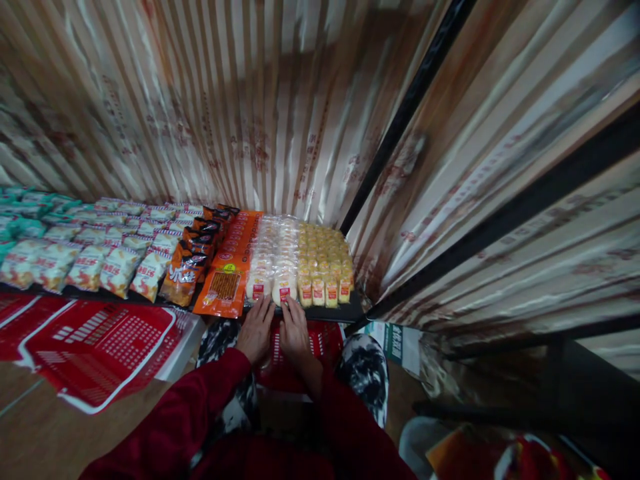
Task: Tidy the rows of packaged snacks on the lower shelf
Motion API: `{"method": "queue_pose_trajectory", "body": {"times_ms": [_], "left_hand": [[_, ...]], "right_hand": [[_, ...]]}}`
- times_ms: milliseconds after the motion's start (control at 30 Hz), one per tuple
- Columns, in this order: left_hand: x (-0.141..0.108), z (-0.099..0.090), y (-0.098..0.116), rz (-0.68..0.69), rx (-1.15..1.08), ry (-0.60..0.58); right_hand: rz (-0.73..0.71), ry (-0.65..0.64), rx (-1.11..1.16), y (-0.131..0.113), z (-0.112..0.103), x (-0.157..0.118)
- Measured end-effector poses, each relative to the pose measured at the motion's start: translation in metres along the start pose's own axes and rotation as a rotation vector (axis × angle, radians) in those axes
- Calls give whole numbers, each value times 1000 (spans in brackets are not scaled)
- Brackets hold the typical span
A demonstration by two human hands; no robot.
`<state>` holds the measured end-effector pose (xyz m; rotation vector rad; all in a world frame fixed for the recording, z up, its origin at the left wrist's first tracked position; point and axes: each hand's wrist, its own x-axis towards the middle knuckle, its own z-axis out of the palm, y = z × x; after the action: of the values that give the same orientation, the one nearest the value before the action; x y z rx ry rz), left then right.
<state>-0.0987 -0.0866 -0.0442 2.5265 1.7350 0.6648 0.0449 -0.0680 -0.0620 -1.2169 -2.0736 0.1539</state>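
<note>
My left hand point(256, 330) rests at the shelf's front edge, its fingertips on the front of a round white packaged snack point(258, 283) with a red label. Beside it, my right hand point(295, 330) touches a second white package point(285, 283) in the same way. Fingers of both hands are extended, gripping nothing. The white packs run back in two rows. To their right are rows of yellow wrapped snacks point(325, 263); to their left lies a flat orange bag of sticks point(223, 283).
Orange-black bags point(183, 273), white bags point(120, 267) and green bags point(17, 227) fill the shelf leftward. Red baskets point(115, 343) are below. Black poles point(405, 117) and striped curtain point(280, 87) stand behind. A bag point(530, 460) sits lower right.
</note>
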Motion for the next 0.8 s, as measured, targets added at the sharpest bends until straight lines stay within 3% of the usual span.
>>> {"method": "queue_pose_trajectory", "body": {"times_ms": [500,800], "left_hand": [[-8,2,-6,-11,50,43],[-6,1,-11,-5,-15,45]], "right_hand": [[50,40,12,-7,1,-1],[86,-33,66,-9,3,-5]]}}
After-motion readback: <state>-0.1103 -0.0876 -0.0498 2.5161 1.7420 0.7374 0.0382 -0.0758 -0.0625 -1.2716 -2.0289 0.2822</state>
